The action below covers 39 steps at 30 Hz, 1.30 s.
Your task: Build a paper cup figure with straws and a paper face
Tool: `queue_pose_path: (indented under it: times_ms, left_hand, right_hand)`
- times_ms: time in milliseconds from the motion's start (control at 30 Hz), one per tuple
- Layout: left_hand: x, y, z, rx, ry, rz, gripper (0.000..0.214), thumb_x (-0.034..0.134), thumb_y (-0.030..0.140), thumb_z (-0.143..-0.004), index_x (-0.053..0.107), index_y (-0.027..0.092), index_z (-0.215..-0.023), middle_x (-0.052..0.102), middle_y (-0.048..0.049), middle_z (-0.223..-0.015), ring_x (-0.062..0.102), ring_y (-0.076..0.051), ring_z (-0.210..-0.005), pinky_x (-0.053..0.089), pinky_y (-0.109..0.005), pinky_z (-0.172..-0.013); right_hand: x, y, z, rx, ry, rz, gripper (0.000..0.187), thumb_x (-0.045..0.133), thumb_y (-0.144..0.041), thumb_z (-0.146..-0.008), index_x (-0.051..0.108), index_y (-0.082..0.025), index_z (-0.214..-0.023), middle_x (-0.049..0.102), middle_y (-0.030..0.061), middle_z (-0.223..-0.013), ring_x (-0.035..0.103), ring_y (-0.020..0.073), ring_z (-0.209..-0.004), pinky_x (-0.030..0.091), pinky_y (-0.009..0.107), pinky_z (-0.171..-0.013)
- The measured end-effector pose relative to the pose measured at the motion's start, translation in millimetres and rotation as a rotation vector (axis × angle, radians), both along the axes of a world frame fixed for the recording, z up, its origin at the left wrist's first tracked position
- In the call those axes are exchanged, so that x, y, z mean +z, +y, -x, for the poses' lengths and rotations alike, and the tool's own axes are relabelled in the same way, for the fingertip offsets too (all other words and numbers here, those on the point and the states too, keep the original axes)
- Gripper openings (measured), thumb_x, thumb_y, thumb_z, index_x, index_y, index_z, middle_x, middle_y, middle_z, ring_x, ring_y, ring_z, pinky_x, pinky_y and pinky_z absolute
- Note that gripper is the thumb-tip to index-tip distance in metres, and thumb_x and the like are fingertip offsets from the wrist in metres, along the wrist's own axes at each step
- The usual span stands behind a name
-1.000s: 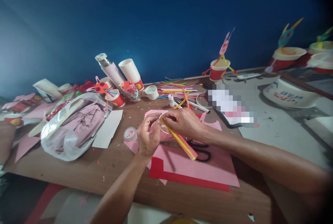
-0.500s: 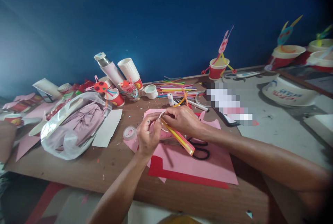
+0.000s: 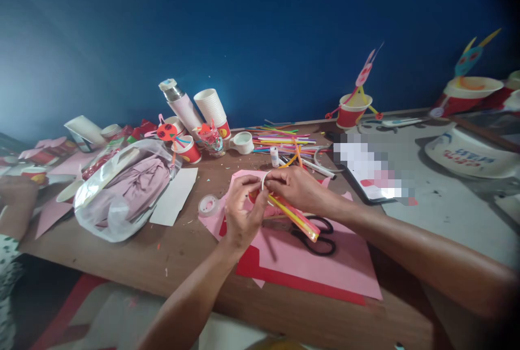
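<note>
My left hand (image 3: 244, 214) is closed in a pinch, its thumb and fingertips on a thin, curved white strip (image 3: 264, 179). My right hand (image 3: 298, 190) meets it from the other side, fingers also pinched at the strip. Out from under the right hand, slanting down to the right, sticks a flattened yellow and pink straw-like piece (image 3: 298, 221); which fingers hold it is hidden. Below lie black-handled scissors (image 3: 320, 247) on pink paper (image 3: 325, 271). A red paper strip (image 3: 300, 287) runs along its front edge, and a tape roll (image 3: 208, 205) lies left of my hands.
Colourful straws (image 3: 284, 140), a glue bottle (image 3: 274, 157) and a phone (image 3: 365, 176) lie beyond my hands. To the left are a plastic bag (image 3: 122, 193), a flask (image 3: 184, 109) and stacked paper cups (image 3: 211, 109). Another person's hand (image 3: 18, 201) rests at far left.
The view has swung left, so things sit further right. My hands stay together, and more of the white strip's curve shows between them. More of the other person's hand and sleeve is visible.
</note>
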<state>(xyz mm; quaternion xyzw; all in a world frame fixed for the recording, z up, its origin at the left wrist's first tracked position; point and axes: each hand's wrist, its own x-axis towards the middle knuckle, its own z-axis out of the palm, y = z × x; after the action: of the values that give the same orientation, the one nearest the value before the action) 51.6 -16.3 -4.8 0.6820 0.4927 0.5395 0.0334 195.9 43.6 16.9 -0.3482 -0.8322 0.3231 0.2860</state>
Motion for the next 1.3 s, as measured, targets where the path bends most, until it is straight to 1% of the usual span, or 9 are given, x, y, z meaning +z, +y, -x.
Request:
queue_pose_path:
  times_ms: [200,433,633,800,867,933,1067,1167,1300]
  left_hand:
    - [1.8,-3,-1,-0.023,0.02,-0.014,0.012,0.06,0.013,-0.076,0.062,0.016,-0.087,0.059,-0.0063,-0.092,0.057,-0.016,-0.089,0.048,-0.033,-0.079]
    - [0.1,-4,-1,-0.03,0.034,-0.064,0.014,0.059,0.01,-0.075,0.06,0.016,-0.088,0.058,-0.0061,-0.091,0.057,-0.016,-0.089,0.048,-0.032,-0.078]
    - [-0.4,-3,1,-0.031,0.013,-0.06,0.014,0.06,0.012,-0.074,0.061,0.016,-0.087,0.056,-0.0061,-0.091,0.056,-0.017,-0.089,0.048,-0.033,-0.078]
    - [-1.0,-2,2,-0.032,0.006,-0.066,0.014,0.061,0.012,-0.074,0.061,0.016,-0.087,0.056,-0.0061,-0.09,0.055,-0.017,-0.089,0.048,-0.033,-0.077]
    - [-1.3,-2,3,-0.032,0.004,-0.069,0.013,0.061,0.011,-0.074,0.061,0.016,-0.086,0.057,-0.0059,-0.089,0.055,-0.017,-0.088,0.048,-0.032,-0.076]
    - [-1.5,-2,3,-0.033,0.001,-0.058,0.013,0.061,0.01,-0.073,0.061,0.015,-0.085,0.057,-0.0059,-0.089,0.056,-0.017,-0.088,0.048,-0.032,-0.076]
    - [-0.9,-3,2,-0.048,0.001,-0.026,0.014,0.06,0.01,-0.073,0.061,0.014,-0.087,0.058,-0.0066,-0.09,0.056,-0.017,-0.089,0.048,-0.032,-0.078]
    - [-0.3,-3,1,-0.044,-0.004,-0.029,0.015,0.06,0.01,-0.074,0.06,0.015,-0.088,0.058,-0.0061,-0.091,0.057,-0.017,-0.089,0.048,-0.033,-0.079]
    - [0.0,-3,2,-0.041,-0.003,-0.031,0.014,0.059,0.012,-0.075,0.06,0.016,-0.088,0.058,-0.0057,-0.091,0.057,-0.017,-0.088,0.049,-0.033,-0.078]
  right_hand:
    - [-5.0,-4,2,-0.053,0.041,0.045,0.024,0.044,-0.02,-0.079,0.056,-0.014,-0.058,0.049,-0.0034,-0.053,0.042,0.0079,-0.052,0.025,0.021,-0.049]
    - [-14.0,-9,7,-0.123,0.156,0.15,0.021,0.044,-0.021,-0.078,0.059,-0.014,-0.066,0.053,-0.0023,-0.058,0.046,0.0093,-0.055,0.029,0.02,-0.05]
    - [-15.2,-5,7,-0.052,0.185,0.191,0.021,0.044,-0.022,-0.079,0.06,-0.015,-0.067,0.052,-0.003,-0.059,0.046,0.0092,-0.056,0.031,0.02,-0.051]
    - [-3.8,-3,4,0.017,0.138,0.181,0.025,0.04,-0.022,-0.081,0.055,-0.015,-0.061,0.048,-0.0037,-0.058,0.043,0.0084,-0.055,0.031,0.02,-0.052]
    - [0.7,-2,2,0.077,0.118,0.177,0.022,0.041,-0.017,-0.079,0.055,-0.015,-0.062,0.05,-0.0039,-0.058,0.044,0.0081,-0.056,0.033,0.019,-0.054]
    - [3.0,-2,1,0.099,0.097,0.175,0.021,0.042,-0.015,-0.076,0.058,-0.016,-0.063,0.052,-0.0038,-0.059,0.047,0.0083,-0.057,0.034,0.019,-0.055]
    - [2.2,-3,2,-0.025,0.067,0.187,0.019,0.046,-0.015,-0.073,0.064,-0.016,-0.068,0.06,-0.0024,-0.061,0.052,0.0099,-0.058,0.036,0.02,-0.054]
    - [1.3,-5,3,-0.132,0.094,0.215,0.014,0.051,-0.018,-0.07,0.065,-0.016,-0.07,0.063,-0.0014,-0.063,0.053,0.0103,-0.057,0.038,0.02,-0.054]
    - [0.3,-6,3,-0.159,0.14,0.236,0.012,0.053,-0.02,-0.07,0.063,-0.015,-0.068,0.063,-0.0011,-0.062,0.054,0.0103,-0.056,0.038,0.02,-0.052]
